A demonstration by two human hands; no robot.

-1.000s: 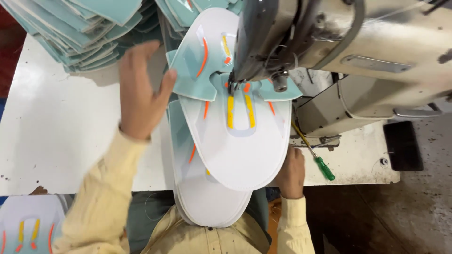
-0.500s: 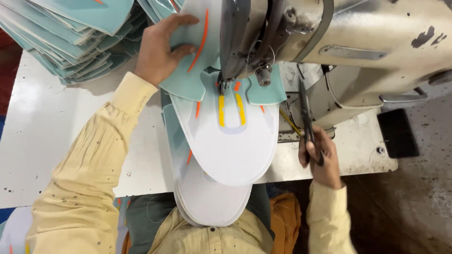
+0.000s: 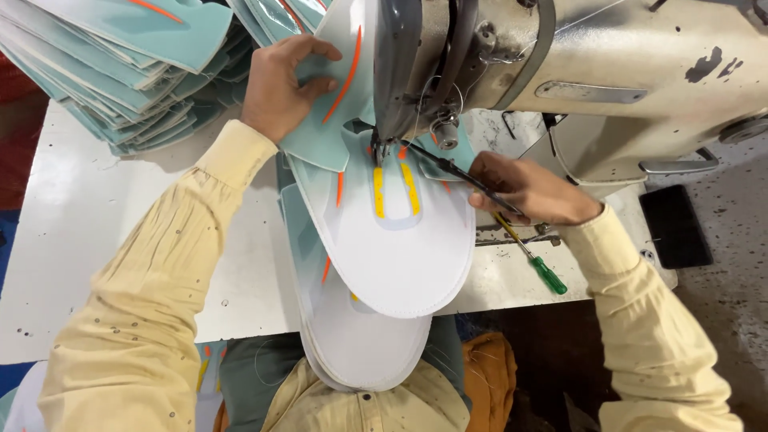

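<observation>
Two hands at work, logged as I watch from the remote seat. Left hand (image 3: 282,86), at 11 o'clock of the needle, lies flat with fingers spread on the teal panel (image 3: 320,128), grasping nothing. Right hand (image 3: 532,192), at 3 o'clock, has its grip closed around thin dark snips (image 3: 448,170), tips reaching toward the presser foot (image 3: 378,150) of the sewing machine (image 3: 576,72). White shoe piece (image 3: 396,256) with yellow strips lies under the foot, hanging off the table (image 3: 104,240) edge over a stack of like pieces. Green-handled screwdriver (image 3: 542,270) rests at 4 o'clock. In my judgement: keep the panel pinned flat and the tips low and clear of the needle. Half a second ago the right hand was out at 3 o'clock, well apart from the foot; it has since moved in.
</observation>
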